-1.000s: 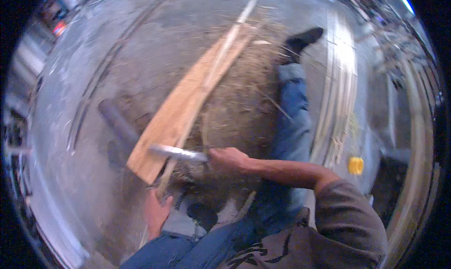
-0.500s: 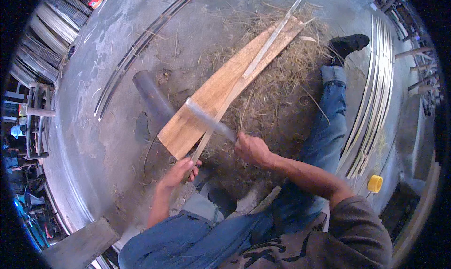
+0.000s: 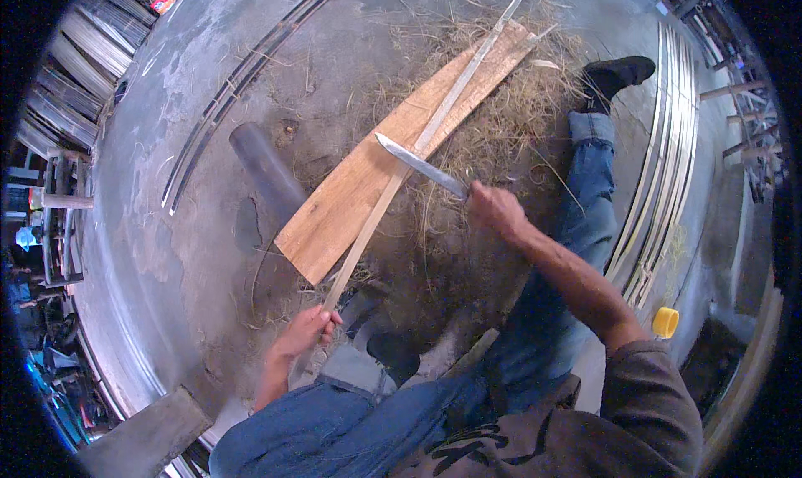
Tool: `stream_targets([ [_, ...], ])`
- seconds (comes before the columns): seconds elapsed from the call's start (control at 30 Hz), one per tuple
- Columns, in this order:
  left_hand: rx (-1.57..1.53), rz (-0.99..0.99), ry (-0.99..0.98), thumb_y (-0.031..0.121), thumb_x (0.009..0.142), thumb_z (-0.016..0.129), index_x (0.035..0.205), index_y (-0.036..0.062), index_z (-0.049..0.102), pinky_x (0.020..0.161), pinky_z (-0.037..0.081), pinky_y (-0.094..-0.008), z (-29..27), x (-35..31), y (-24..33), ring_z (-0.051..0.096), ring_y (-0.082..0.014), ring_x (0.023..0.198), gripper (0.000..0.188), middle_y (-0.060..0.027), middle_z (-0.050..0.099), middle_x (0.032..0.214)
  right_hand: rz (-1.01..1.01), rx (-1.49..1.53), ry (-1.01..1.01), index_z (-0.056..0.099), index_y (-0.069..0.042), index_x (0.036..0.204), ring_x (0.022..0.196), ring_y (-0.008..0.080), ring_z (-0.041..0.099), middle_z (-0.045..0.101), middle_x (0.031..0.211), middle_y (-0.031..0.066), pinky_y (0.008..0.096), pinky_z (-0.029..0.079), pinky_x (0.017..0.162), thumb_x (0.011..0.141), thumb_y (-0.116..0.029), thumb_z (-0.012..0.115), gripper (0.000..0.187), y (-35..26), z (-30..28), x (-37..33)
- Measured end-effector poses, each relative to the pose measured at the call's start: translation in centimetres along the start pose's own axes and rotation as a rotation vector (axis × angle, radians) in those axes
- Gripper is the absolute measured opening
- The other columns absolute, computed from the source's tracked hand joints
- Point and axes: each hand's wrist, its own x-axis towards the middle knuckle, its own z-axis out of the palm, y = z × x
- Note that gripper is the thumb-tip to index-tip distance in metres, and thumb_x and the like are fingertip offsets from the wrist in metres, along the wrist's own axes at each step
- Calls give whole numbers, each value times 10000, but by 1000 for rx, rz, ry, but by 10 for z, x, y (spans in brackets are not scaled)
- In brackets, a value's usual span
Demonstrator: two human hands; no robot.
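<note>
My left hand (image 3: 309, 331) is closed around the near end of a long, pale split strip, likely bamboo (image 3: 365, 231). The strip runs away from me, lying diagonally over a wooden board (image 3: 334, 198) and past its far end. In my right hand (image 3: 497, 208) is a knife (image 3: 422, 165), its long blade laid across the strip near the middle of the board, the tip reaching over the board's left part. Under the board's near left side a dark round pipe or log (image 3: 266, 165) sticks out.
Thin shavings (image 3: 518, 110) heap around the board's far end, beside my outstretched right leg (image 3: 589, 173). Several long strips (image 3: 668, 152) lie on the floor at right, near a yellow ring (image 3: 665, 322). Two dark-edged strips (image 3: 251, 81) lie at far left. Bundles (image 3: 92, 39) stand beyond.
The knife and my right hand have moved away from me and to the right along the strip. My left hand has come slightly nearer to me with the strip's end.
</note>
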Motion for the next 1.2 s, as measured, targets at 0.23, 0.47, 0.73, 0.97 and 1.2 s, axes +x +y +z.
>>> stream_targets([
  [0.23,-210,-66,-41,428,921,409,899,64,526,428,298,-196,15,49,31,348,-43,498,383,60,394,618,-178,115,-233,453,-36,941,736,385,617,611,784,185,495,495,586,836,-185,496,188,-87,26,-50],
  [0.47,18,-23,175,408,943,362,774,97,465,406,281,-198,27,45,19,324,-31,473,368,61,365,590,-63,33,-138,448,-10,857,629,420,578,582,701,194,503,464,551,782,-172,503,186,-48,8,-27],
  [0.73,5,-13,151,436,931,373,764,117,474,420,274,-197,39,46,15,317,-35,473,375,68,357,569,-174,-65,-233,462,-21,866,729,373,610,602,748,201,463,493,609,779,-188,525,199,-24,35,-21],
  [0.97,-131,-65,79,405,937,387,776,91,481,419,283,-197,25,38,-17,331,-35,479,365,59,379,581,107,103,26,460,22,871,770,422,591,595,796,248,484,481,638,810,-191,485,222,19,11,-9],
  [1.2,-160,110,-3,413,927,402,866,64,513,417,283,-184,35,65,20,329,-34,483,371,54,382,597,-74,-59,-174,457,-31,878,761,393,590,585,785,196,492,475,627,813,-128,459,117,-31,31,-17],
])
